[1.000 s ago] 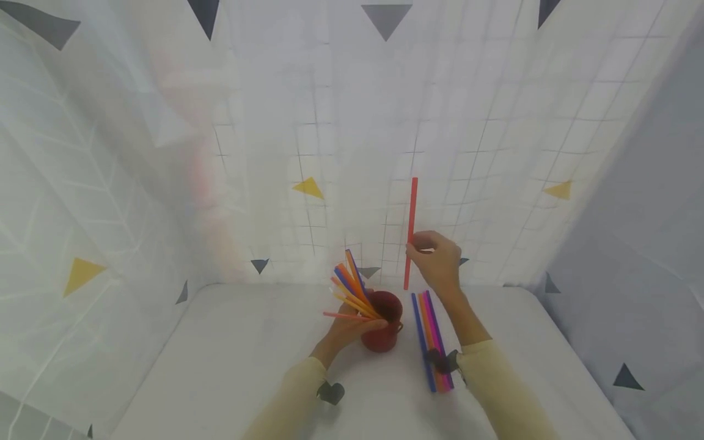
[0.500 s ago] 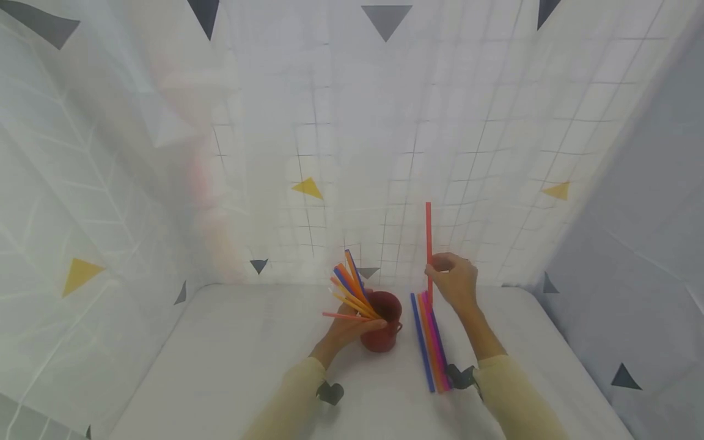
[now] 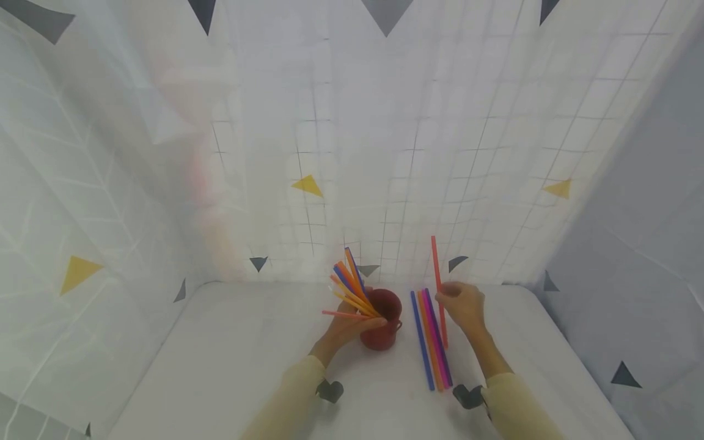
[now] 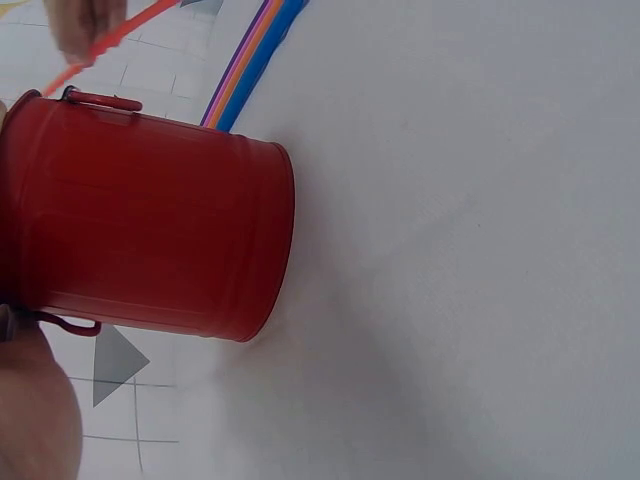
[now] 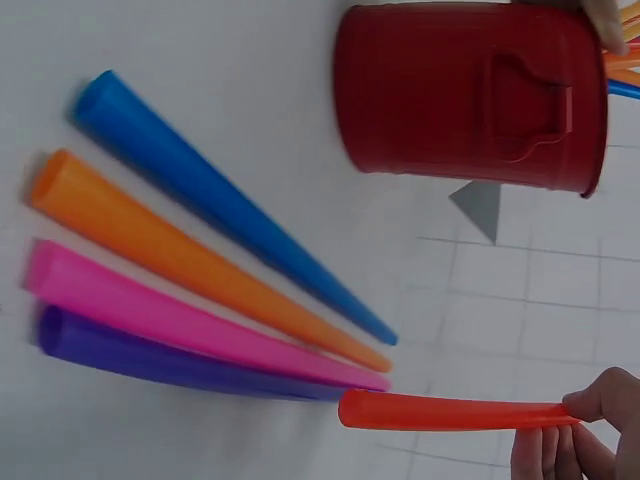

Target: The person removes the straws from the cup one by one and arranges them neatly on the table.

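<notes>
My left hand (image 3: 342, 330) holds a small red metal bucket (image 3: 378, 337) with side handles, its thumb across the rim. Several colourful drinking straws (image 3: 352, 287) lean out leftward over the rim; how far they reach inside is hidden. To the right, my right hand (image 3: 464, 307) pinches a red straw (image 3: 435, 263) near its middle. This straw stands tilted, its lower end close beside the purple straw (image 5: 180, 362). Left of the purple one lie a pink straw (image 5: 180, 318), an orange straw (image 5: 200, 255) and a blue straw (image 5: 225, 200), side by side on the table.
A white-covered table (image 3: 236, 360) carries everything. Behind it rises a white sheet (image 3: 352, 153) with grid lines and grey and yellow triangles. More sheeting closes off the left and right sides. Dark heart-shaped pieces (image 3: 330, 391) sit at both wrists.
My right hand has moved down and to the right with the red straw, from above the table to beside the laid-out row. My left hand and the bucket have stayed in place.
</notes>
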